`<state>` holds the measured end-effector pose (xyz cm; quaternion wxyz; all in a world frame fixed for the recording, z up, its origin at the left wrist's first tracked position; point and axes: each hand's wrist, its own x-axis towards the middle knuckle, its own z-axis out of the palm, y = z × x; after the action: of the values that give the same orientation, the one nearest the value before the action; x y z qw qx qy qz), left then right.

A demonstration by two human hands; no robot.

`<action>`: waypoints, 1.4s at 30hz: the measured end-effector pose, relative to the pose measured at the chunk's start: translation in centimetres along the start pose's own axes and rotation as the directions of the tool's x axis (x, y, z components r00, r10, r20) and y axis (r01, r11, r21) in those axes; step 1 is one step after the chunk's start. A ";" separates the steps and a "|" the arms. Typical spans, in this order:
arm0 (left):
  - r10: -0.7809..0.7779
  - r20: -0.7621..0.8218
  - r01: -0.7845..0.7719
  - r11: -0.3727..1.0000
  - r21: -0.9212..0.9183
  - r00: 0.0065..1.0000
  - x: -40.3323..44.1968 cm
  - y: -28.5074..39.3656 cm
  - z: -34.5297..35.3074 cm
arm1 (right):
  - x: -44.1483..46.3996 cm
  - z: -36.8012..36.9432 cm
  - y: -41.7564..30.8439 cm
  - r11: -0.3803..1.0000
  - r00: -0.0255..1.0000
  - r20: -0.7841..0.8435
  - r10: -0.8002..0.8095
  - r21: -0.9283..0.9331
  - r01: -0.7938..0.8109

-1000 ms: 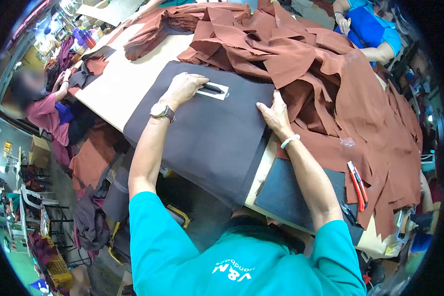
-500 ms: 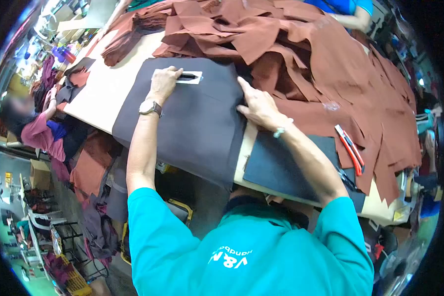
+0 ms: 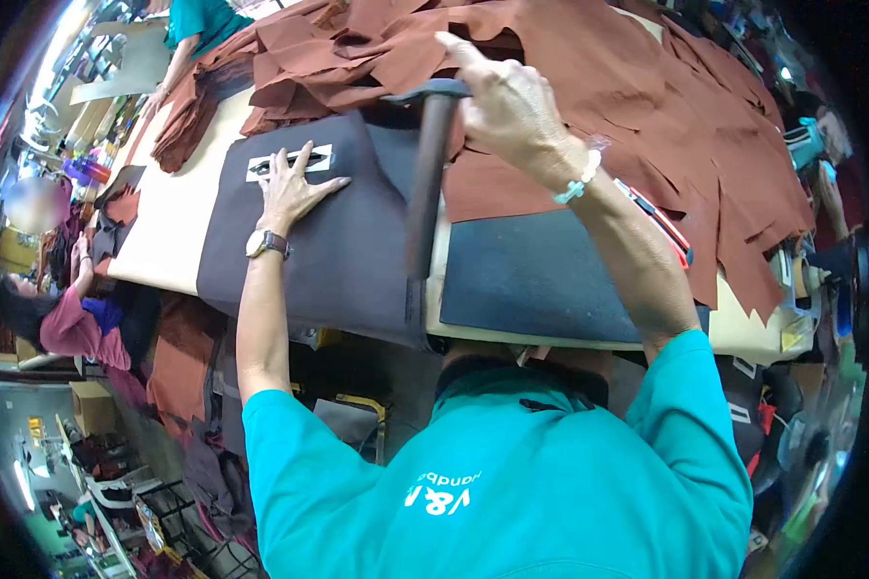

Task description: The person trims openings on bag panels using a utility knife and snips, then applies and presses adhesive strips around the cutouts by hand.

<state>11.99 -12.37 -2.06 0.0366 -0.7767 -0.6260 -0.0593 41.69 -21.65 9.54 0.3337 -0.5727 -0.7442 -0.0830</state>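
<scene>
The left hand is lying palm down with its fingers spread, gripping nothing and holding down a dark sheet on the near part of a pale table. Its fingertips are reaching over a white patch with a dark slot, which is already sitting near the sheet's far edge. The right hand is extending its index finger, the others being curled; it is pinching the upper end of a dark strip — possibly the sheet's own turned-up edge, though blur is keeping this uncertain.

As to progress, the patch is lying in place and the sheet's main area is resting flat; the strip is standing raised along the right side, so that side is apparently remaining unsettled. Whether the patch is fastened, and what else is left, cannot be told.

Farther out, a blue-black panel is lying to the right of the sheet, and a red utility knife is showing partly behind the right forearm. Brown cut pieces are spreading over the table beyond. At the left — past the table's edge — a person in pink is working with raised hands.
</scene>
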 end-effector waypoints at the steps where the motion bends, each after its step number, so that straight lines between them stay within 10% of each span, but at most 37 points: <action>1: -0.022 0.025 0.021 1.000 0.012 0.999 0.0 0.3 -0.4 | -0.2 0.2 -1.1 0.997 1.000 0.009 -0.012 0.080 0.011; 8: 0.144 0.002 -0.143 0.986 -0.080 0.990 2.3 -5.6 3.7 | -2.3 8.6 -7.0 0.907 0.995 0.050 -0.084 0.417 0.056; 12: 0.437 0.027 -0.429 0.868 0.250 0.899 4.3 -8.7 5.3 | -3.2 16.7 -5.2 0.961 0.995 0.082 0.051 0.267 -0.072; 14: 0.500 0.050 -0.502 0.855 0.132 0.864 4.4 -7.9 2.9 | -4.3 15.4 -4.5 0.985 0.955 0.298 -0.007 0.164 -0.044; 16: 0.314 0.027 -0.262 0.833 -0.487 0.949 7.8 -12.9 5.4 | -6.1 12.8 -4.2 0.994 0.997 0.074 -0.027 0.104 0.019; 19: 0.313 -0.105 -0.328 0.925 -0.192 0.944 10.3 -16.6 4.6 | -9.4 5.4 -1.4 0.983 0.970 -0.241 -0.010 0.174 0.054; 20: 0.181 -0.184 -0.251 0.831 -0.497 0.966 6.2 -10.1 1.3 | -11.5 2.2 0.2 0.988 0.928 -0.373 -0.015 0.136 0.071; 25: 0.124 -0.249 -0.201 0.929 -0.311 0.960 -4.6 5.2 -2.2 | -27.8 -12.3 9.9 0.913 0.645 -0.737 0.202 -0.097 -0.396; 29: 0.292 -0.230 -0.363 0.843 -0.396 0.928 -10.9 15.2 -2.0 | -47.7 -18.8 13.9 0.152 0.140 -0.916 0.376 -0.088 -0.984; 32: 0.421 -0.246 -0.473 0.853 -0.219 0.873 -12.1 18.7 -0.7 | -61.0 -21.7 13.6 -0.445 -0.335 -0.910 0.245 0.201 -0.873; 34: 0.422 -0.216 -0.472 0.825 -0.311 0.880 -12.6 20.7 -0.8 | -64.8 -23.5 12.4 -0.504 -0.683 -0.699 0.210 0.521 -0.688; 36: 0.433 -0.199 -0.476 0.807 -0.350 0.879 -12.7 22.1 -0.8 | -67.3 -23.8 12.5 -0.480 -0.817 -0.537 0.211 0.671 -0.565; 42: 0.444 -0.198 -0.486 0.797 -0.358 0.874 -14.0 24.7 -2.8 | -70.0 -24.0 13.2 -0.328 -0.725 -0.577 0.376 0.648 -0.687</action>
<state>33.09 -31.53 -0.81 -0.0757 -0.8934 -0.3876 -0.2142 71.83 -85.26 -16.98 0.4365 -0.8000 0.3815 -0.1548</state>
